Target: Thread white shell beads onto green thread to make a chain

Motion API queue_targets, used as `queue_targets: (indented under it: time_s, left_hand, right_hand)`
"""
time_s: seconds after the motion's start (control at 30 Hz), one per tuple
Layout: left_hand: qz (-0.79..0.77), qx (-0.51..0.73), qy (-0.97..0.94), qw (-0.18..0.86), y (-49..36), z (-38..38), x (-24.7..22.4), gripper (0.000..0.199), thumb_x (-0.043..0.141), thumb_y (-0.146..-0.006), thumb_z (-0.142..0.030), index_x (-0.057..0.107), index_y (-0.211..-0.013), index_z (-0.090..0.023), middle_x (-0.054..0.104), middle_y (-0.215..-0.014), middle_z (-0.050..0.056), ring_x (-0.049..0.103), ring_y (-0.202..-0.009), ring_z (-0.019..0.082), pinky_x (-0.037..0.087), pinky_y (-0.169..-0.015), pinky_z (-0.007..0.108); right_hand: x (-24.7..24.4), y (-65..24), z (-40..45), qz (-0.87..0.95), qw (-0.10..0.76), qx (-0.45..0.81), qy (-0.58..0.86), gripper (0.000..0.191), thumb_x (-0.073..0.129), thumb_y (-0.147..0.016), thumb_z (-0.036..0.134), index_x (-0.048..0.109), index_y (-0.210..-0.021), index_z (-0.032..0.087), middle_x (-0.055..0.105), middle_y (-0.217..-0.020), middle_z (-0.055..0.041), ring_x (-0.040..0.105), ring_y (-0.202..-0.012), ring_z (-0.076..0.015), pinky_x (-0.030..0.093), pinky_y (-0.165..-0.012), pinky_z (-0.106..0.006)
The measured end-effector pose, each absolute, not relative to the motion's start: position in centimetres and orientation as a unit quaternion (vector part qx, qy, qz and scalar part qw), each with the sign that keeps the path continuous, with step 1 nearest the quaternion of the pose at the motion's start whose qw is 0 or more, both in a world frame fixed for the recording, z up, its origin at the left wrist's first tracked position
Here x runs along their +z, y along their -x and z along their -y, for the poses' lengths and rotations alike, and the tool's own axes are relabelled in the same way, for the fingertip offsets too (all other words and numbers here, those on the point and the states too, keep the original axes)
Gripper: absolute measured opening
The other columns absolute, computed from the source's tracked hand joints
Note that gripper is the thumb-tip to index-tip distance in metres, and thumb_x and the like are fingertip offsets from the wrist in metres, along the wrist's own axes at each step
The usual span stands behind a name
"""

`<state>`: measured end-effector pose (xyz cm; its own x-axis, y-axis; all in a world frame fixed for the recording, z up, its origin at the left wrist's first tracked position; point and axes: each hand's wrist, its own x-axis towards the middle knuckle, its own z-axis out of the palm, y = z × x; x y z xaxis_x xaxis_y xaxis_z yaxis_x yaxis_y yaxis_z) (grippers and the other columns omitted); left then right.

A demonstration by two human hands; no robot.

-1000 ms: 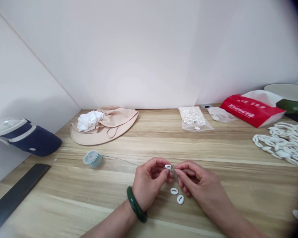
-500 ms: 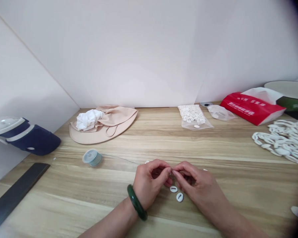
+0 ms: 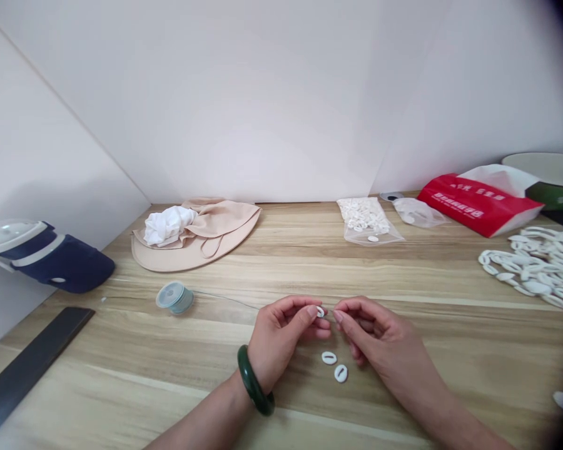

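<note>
My left hand (image 3: 288, 328), with a dark green bangle (image 3: 255, 381) at its wrist, pinches a white cowrie shell (image 3: 319, 311) between thumb and forefinger. Just right of it, my right hand (image 3: 375, 328) has thumb and forefinger pressed together on what looks like the thin cord's end, hard to see at this size. Two more shells, one an upper cowrie shell (image 3: 329, 358) and one a lower cowrie shell (image 3: 341, 374), lie on the table below my fingers. From a spool of pale blue-green cord (image 3: 175, 297) on the left, a strand runs to my left hand.
A beige hat (image 3: 197, 240) with a white cloth lies at the back left, beside a navy jug (image 3: 65, 262). Farther right are a clear bag of shells (image 3: 363, 219), a red tissue pack (image 3: 478, 203) and a heap of strung shells (image 3: 539, 265). A dark strip (image 3: 32, 369) lies front left.
My hands have drawn slightly apart, so the shell in my left fingers now shows. The two loose shells and the spool stay where they were.
</note>
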<state>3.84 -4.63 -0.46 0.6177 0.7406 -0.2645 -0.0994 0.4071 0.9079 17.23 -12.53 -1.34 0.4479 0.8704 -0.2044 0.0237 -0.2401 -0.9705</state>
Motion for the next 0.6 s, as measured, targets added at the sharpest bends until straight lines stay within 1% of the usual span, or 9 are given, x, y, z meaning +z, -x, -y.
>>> queue_targets:
  time_s: [0.03,0.1,0.17,0.2,0.33,0.47,0.6]
  left_hand:
    - [-0.34,0.272,-0.463,0.772,-3.83,4.58,-0.54,0.024,0.069,-0.074,-0.028,0.067,-0.091,-0.011,0.072,-0.085,0.007,0.068,-0.075,0.017,0.056,-0.074,0.029]
    - [-0.343,0.274,-0.461,0.772,-3.81,4.49,-0.66,0.026,0.071,-0.072,-0.026,0.068,-0.092,-0.011,0.072,-0.088,0.008,0.069,-0.078,0.018,0.056,-0.076,0.029]
    - [-0.345,0.277,-0.465,0.767,-3.8,4.41,-0.75,0.026,0.072,-0.071,-0.026,0.068,-0.092,-0.01,0.073,-0.088,0.009,0.069,-0.079,0.019,0.056,-0.077,0.03]
    - [-0.348,0.276,-0.466,0.765,-3.79,4.4,-0.78,0.027,0.072,-0.071,-0.026,0.068,-0.092,-0.01,0.073,-0.087,0.01,0.069,-0.079,0.02,0.056,-0.076,0.031]
    - [-0.352,0.279,-0.472,0.759,-3.76,4.47,-0.89,0.031,0.074,-0.068,-0.027,0.068,-0.093,-0.01,0.074,-0.085,0.01,0.07,-0.078,0.021,0.057,-0.075,0.032]
    - [-0.353,0.281,-0.474,0.756,-3.75,4.55,-0.87,0.03,0.074,-0.069,-0.027,0.067,-0.093,-0.01,0.073,-0.084,0.009,0.07,-0.079,0.022,0.057,-0.074,0.031]
    - [-0.357,0.288,-0.47,0.754,-3.87,4.56,-0.68,0.034,0.075,-0.068,-0.024,0.064,-0.097,-0.009,0.073,-0.083,0.009,0.07,-0.077,0.021,0.058,-0.072,0.03]
  right_hand:
    - [-1.31,-17.29,12.53,0.339,0.527,0.392,0.673,0.026,0.062,-0.074,0.045,0.06,-0.076,0.019,0.049,-0.053,0.0048,0.042,-0.039,-0.0074,0.034,-0.037,-0.02]
    - [-1.29,-17.4,12.54,0.374,0.545,0.354,0.661,0.022,0.061,-0.076,0.041,0.06,-0.075,0.019,0.055,-0.069,0.0001,0.043,-0.042,-0.0071,0.036,-0.038,-0.021]
    - [-1.32,-17.5,12.57,0.416,0.552,0.314,0.651,0.018,0.059,-0.079,0.037,0.06,-0.074,0.019,0.056,-0.087,-0.004,0.044,-0.048,-0.0072,0.039,-0.041,-0.022]
    - [-1.36,-17.54,12.61,0.437,0.544,0.297,0.652,0.016,0.058,-0.08,0.035,0.059,-0.074,0.02,0.055,-0.092,-0.0049,0.044,-0.05,-0.0075,0.04,-0.042,-0.022]
    - [-1.52,-17.63,12.68,0.504,0.494,0.239,0.667,0.013,0.053,-0.084,0.028,0.058,-0.075,0.021,0.055,-0.092,-0.0054,0.05,-0.059,-0.0103,0.042,-0.049,-0.023]
    - [-1.5,-17.61,12.54,0.522,0.483,0.217,0.669,0.012,0.052,-0.085,0.025,0.058,-0.075,0.021,0.055,-0.092,-0.0049,0.055,-0.064,-0.0114,0.044,-0.053,-0.024]
    - [-1.55,-17.6,12.51,0.526,0.474,0.216,0.673,0.013,0.052,-0.085,0.026,0.057,-0.074,0.021,0.055,-0.092,-0.005,0.057,-0.068,-0.013,0.044,-0.054,-0.024]
